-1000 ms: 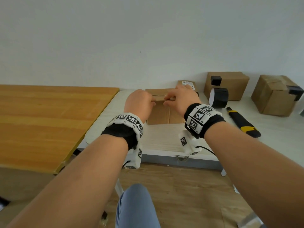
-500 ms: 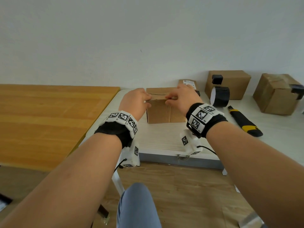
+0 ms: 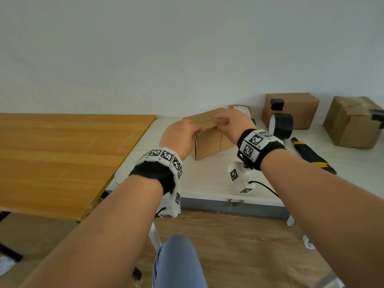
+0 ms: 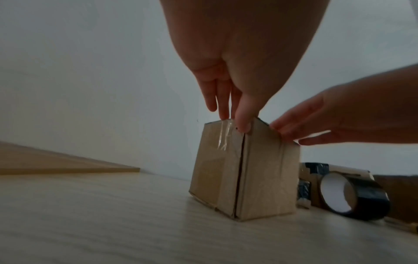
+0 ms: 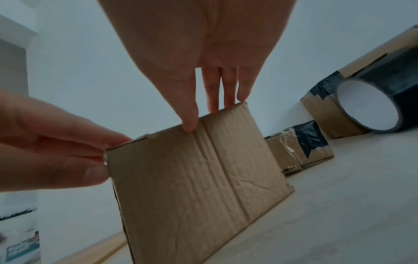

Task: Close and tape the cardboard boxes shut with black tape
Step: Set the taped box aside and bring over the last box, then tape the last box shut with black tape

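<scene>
A small brown cardboard box [image 3: 209, 143] stands on the white table [image 3: 207, 179], turned with one corner toward me. My left hand [image 3: 194, 132] pinches its top left corner, thumb on the side and fingers on the top [image 4: 233, 123]. My right hand [image 3: 220, 122] grips the top front edge, with the thumb on the front face and the fingers over the lid [image 5: 210, 116]. A strip of clear tape [image 4: 224, 135] clings to the box's left face. The black tape roll [image 3: 281, 125] stands on edge to the right of the box, untouched.
A black and yellow utility knife [image 3: 311, 156] lies right of my right wrist. Two boxes with black tape [image 3: 291, 109] [image 3: 353, 123] sit against the wall at the right, and a small labelled box [image 3: 241, 110] behind my right hand. A wooden table [image 3: 52, 159] adjoins on the left.
The box, square to me before, has been turned so its near left corner points toward me. Both hands have stayed on its top edge and moved slightly with it.
</scene>
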Motion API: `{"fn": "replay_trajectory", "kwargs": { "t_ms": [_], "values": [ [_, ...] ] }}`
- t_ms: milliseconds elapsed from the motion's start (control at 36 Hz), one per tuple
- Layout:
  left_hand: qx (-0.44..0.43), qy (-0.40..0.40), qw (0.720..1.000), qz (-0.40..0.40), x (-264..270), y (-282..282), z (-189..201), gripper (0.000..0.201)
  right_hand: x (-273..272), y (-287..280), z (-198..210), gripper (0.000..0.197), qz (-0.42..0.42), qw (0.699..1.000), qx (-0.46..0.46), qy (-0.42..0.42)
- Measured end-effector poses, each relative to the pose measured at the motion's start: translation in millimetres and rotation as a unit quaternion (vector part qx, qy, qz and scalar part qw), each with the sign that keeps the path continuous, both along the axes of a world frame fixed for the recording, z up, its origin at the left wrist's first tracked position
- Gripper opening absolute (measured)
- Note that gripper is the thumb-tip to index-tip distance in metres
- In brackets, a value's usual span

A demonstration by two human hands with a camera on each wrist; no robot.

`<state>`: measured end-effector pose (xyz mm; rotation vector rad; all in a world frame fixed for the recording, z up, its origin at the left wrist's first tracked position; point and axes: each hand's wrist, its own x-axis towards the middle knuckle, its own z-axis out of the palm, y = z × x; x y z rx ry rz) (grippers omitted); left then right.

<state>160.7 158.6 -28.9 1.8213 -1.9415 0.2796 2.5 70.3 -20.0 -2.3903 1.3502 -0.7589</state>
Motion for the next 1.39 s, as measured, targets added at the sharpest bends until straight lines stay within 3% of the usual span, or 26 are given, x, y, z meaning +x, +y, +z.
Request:
{"fn": "replay_trajectory", "kwargs": {
  "t_ms": [167, 361, 528, 694, 833, 944, 1222, 1389],
  "values": [
    [-0.019, -0.026, 0.999, 0.009, -10.1, -7.1, -4.2, 0.021, -15.7, -5.2, 4.0, 0.032, -0.011, 0.999, -0.014, -0.043],
    [-0.032, -0.053, 0.997, 0.043, -35.4, -19.9, -6.6, 0.027, -48.7, -14.1, -6.5, 0.030, -0.040, 0.999, -0.003, -0.028],
    [0.007, -0.078, 0.993, 0.093, -60.8, -27.5, 4.3, 0.034, -87.8, -18.7, -4.7, 0.032, -0.093, 0.996, -0.004, -0.007],
    [0.002, -0.086, 0.994, 0.068, -85.2, -35.6, 17.6, 0.021, -123.9, -38.0, -7.4, 0.041, -0.169, 0.985, 0.028, -0.014],
    [0.019, -0.075, 0.996, 0.047, -106.1, -47.9, 18.4, 0.025, -142.3, -53.6, -11.6, 0.046, -0.232, 0.968, 0.088, -0.033],
    [0.025, -0.085, 0.995, 0.039, -120.5, -57.2, 13.2, 0.018, -146.8, -66.3, -14.0, 0.038, -0.260, 0.955, 0.134, -0.038],
    [0.030, -0.101, 0.994, 0.006, -132.5, -84.7, 2.3, 0.024, -142.6, -86.7, -17.4, 0.023, -0.269, 0.943, 0.190, -0.050],
    [0.030, -0.096, 0.995, 0.002, -131.3, -92.5, -0.2, 0.023, -142.1, -81.5, -16.5, 0.013, -0.233, 0.942, 0.216, -0.111]
  ]
}}
